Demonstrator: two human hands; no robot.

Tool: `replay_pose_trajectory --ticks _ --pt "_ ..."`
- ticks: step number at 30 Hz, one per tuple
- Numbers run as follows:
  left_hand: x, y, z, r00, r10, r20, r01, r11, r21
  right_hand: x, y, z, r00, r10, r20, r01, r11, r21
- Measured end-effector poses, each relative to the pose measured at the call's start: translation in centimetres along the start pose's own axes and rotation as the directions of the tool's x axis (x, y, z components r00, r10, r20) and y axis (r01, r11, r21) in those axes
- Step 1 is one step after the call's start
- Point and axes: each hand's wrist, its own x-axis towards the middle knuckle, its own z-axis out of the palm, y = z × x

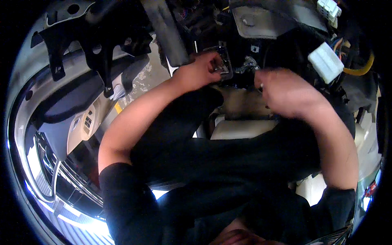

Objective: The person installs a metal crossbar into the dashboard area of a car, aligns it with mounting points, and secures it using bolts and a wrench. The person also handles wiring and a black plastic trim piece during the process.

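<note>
Dark box-like part with a shiny rim point(228, 67) sits near the top middle, right by the fingers of the left grip point(196, 73). The left grip is bent, with its thumb and fingers curled in over the near side of the box, but I cannot tell if they pinch it or just touch it. On the other side, the right grip point(288, 92) is curled up too, and it looks blurry. A tiny shiny bit shows at its fingertips, and I cannot tell if they are squeezed on it. Between the two grips, a bit higher up, is a crumply silver lump point(249, 64). Under them is a smooth cream-colored thing point(243, 130), and the person's dark clothes fill the space below that. Up above is a gray panel point(261, 24). To the right of the right grip hangs a white block point(326, 63), with a fat yellow wire point(363, 68) bending next to it. A smaller white plug point(329, 11) is in the top corner. Far to the left are a black bracket with holes point(55, 53) and a car door with a tan switch panel point(86, 122).
</note>
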Motion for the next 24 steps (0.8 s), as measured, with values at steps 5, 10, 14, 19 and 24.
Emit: replay_pose_trajectory --ticks 5,10,14,19,24 --pt "-6.8 6.6 0.4 0.772 0.632 -0.073 -0.603 0.763 0.231 3.4 -0.5 2.5 0.953 0.18 0.246 -0.305 0.56 0.771" --pt "-8.6 8.5 3.3 0.534 0.835 -0.134 -0.674 0.516 0.528 2.7 -1.2 6.9 0.886 0.102 0.451 -0.462 0.136 0.876" --pt "-7.5 2.7 0.9 0.787 0.616 0.022 -0.572 0.717 0.399 3.1 -0.8 4.7 0.88 0.109 0.462 -0.297 0.885 0.359" --pt "3.1 -5.9 5.9 0.905 0.414 0.098 -0.381 0.687 0.618 1.7 -1.6 6.4 0.927 0.06 0.37 -0.04 0.997 -0.06" --pt "10.8 -8.9 12.6 0.994 -0.089 0.058 0.035 0.792 0.61 1.7 -3.2 3.9 0.9 0.064 0.43 0.003 0.988 -0.153"
